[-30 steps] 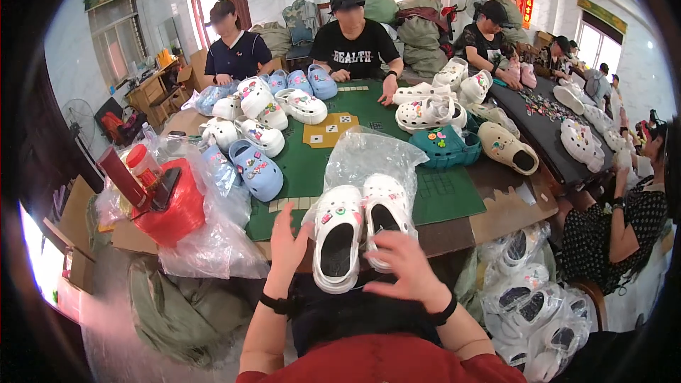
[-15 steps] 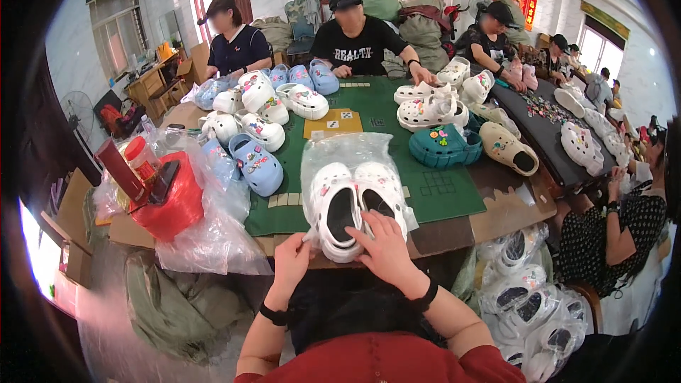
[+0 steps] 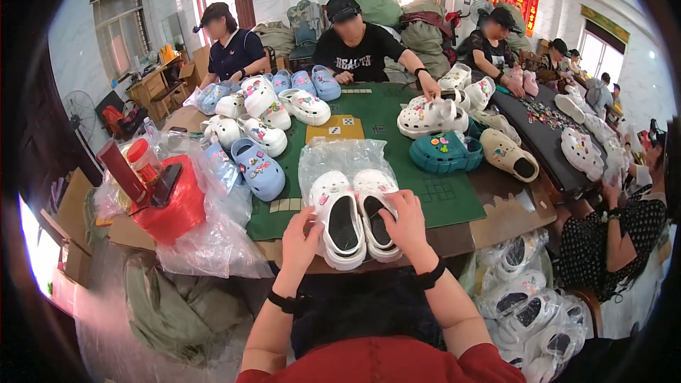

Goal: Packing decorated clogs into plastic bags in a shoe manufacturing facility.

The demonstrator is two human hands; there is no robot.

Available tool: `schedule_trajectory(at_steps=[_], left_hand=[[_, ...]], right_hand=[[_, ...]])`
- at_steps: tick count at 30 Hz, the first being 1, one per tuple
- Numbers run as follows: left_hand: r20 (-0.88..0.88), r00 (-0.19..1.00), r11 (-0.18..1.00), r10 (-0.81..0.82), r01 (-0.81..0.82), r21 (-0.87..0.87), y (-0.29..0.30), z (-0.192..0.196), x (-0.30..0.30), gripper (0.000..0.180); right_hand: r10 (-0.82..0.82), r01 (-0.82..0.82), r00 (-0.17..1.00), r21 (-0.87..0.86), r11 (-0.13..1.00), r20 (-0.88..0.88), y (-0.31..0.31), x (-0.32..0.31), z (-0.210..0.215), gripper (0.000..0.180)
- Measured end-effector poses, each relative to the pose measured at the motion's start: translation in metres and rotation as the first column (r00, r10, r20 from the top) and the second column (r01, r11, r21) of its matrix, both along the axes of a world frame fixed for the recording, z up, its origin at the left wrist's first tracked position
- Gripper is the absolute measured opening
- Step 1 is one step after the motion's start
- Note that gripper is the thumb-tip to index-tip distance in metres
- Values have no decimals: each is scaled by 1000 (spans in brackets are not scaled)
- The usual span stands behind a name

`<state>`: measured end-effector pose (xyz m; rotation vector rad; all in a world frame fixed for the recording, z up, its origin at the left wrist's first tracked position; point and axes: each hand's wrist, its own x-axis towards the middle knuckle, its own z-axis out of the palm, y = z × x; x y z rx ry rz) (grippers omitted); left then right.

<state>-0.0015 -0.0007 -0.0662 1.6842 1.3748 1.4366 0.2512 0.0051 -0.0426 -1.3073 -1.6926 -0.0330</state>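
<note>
A pair of white clogs (image 3: pixel 340 221) with dark insoles and small charms on the toes sits side by side at the near table edge, heels toward me. My left hand (image 3: pixel 302 238) is at the left clog's outer side, its fingers bent and apart. My right hand (image 3: pixel 407 223) grips the right clog, the thumb at its opening and the fingers over the outer side. A clear plastic bag (image 3: pixel 347 154) lies flat behind the toes; how far it runs beneath the pair is hidden.
Blue and white clogs (image 3: pixel 259 167) crowd the left; a teal clog (image 3: pixel 445 152) and a beige clog (image 3: pixel 508 155) stand right. A red twine roll (image 3: pixel 170 206) sits among plastic bags. Across the table, a co-worker's hand (image 3: pixel 428 85) touches white clogs. Bagged clogs (image 3: pixel 528 305) lie below, right.
My left hand has left the bag's edge and moved up beside the left clog. My right hand has shifted from the heels to the right clog's side. The bag now shows mostly behind the toes.
</note>
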Motion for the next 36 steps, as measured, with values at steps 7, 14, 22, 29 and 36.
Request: schedule_trajectory(at_steps=[7,14,22,29,36], left_hand=[[141,990,999,-20,13,48,-9,-7,6,13],[-156,971,914,180,-107,391,-19,-5,15,8],[33,987,988,-156,156,2,-37,-38,-10,48],[-449,883,988,-134,151,3,-61,-10,10,129],[127,906,913,-404,409,-11,-25,-6,-4,120]], right_hand=[[32,-8,995,232,973,-98,-3,8,-18,9],[195,-192,968,38,981,-157,-20,30,-20,15],[468,-517,855,-303,801,-222,-55,54,-18,115],[477,-542,839,-334,771,-260,-30,58,-24,124],[467,-694,618,-159,702,-632,-16,42,-24,112]])
